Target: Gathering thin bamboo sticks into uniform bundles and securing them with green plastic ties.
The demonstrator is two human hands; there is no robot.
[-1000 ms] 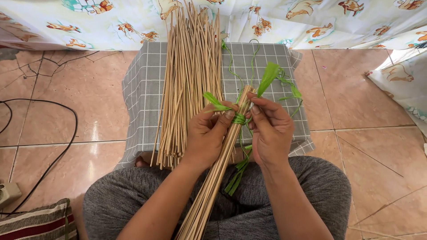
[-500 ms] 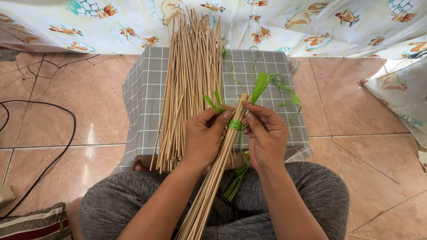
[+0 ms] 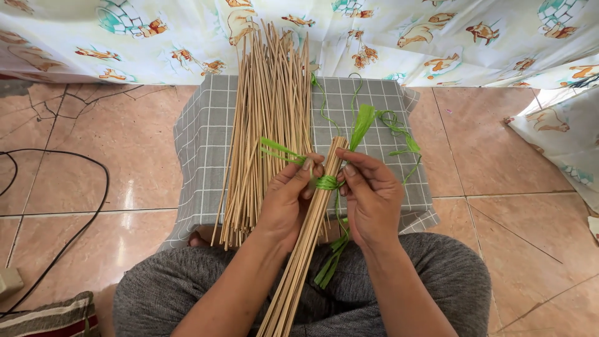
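I hold a small bundle of thin tan sticks [image 3: 310,224] slanting from my lap up to the grey checked cloth. A green raffia strip [image 3: 326,182] is wrapped around it near the top. My left hand [image 3: 286,198] pinches one green end that points left. My right hand [image 3: 369,196] pinches the other end [image 3: 362,125], which stands upward. More green strands [image 3: 331,262] hang below the bundle over my lap.
A large loose pile of the same sticks [image 3: 265,118] lies on a grey checked cloth-covered stand [image 3: 206,150]. Loose green strips [image 3: 399,131] lie to the right. A patterned white fabric [image 3: 437,37] hangs behind. A black cable [image 3: 93,187] crosses the tiled floor at left.
Both hands have kept working the green strip around the bundle; the left end now points out to the left and the wrap looks tighter.
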